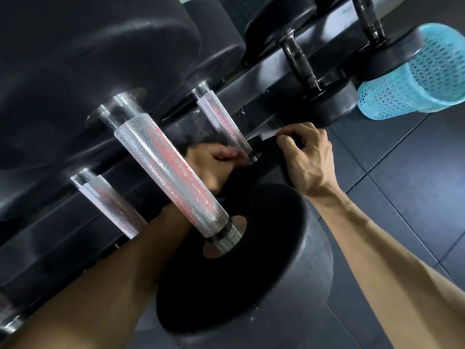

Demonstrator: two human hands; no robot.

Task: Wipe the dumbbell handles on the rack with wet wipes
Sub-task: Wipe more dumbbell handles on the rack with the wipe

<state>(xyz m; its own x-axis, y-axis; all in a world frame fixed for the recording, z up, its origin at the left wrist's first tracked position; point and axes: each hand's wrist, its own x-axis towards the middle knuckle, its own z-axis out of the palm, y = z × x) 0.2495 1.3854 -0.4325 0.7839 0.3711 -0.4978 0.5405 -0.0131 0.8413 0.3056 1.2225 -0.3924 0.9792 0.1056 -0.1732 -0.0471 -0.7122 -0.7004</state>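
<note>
A big black dumbbell fills the middle of the head view, its knurled chrome handle [171,177] running down to a round rubber head [264,285]. Behind it lie two more chrome handles, one further back [219,119] and one at the left [105,202], all on the black rack [251,79]. My left hand [214,165] reaches under the big handle with its fingers curled by the lower end of the rear handle; what it holds is hidden. My right hand [307,157] pinches a pale wet wipe [264,133] stretched toward that handle's end.
Two dumbbells with dark handles, one nearer [299,59] and one further right [370,18], sit on the rack at the upper right. Beside them a light-blue mesh basket [422,79] stands on the floor. Black rubber floor tiles [402,192] spread out to the right.
</note>
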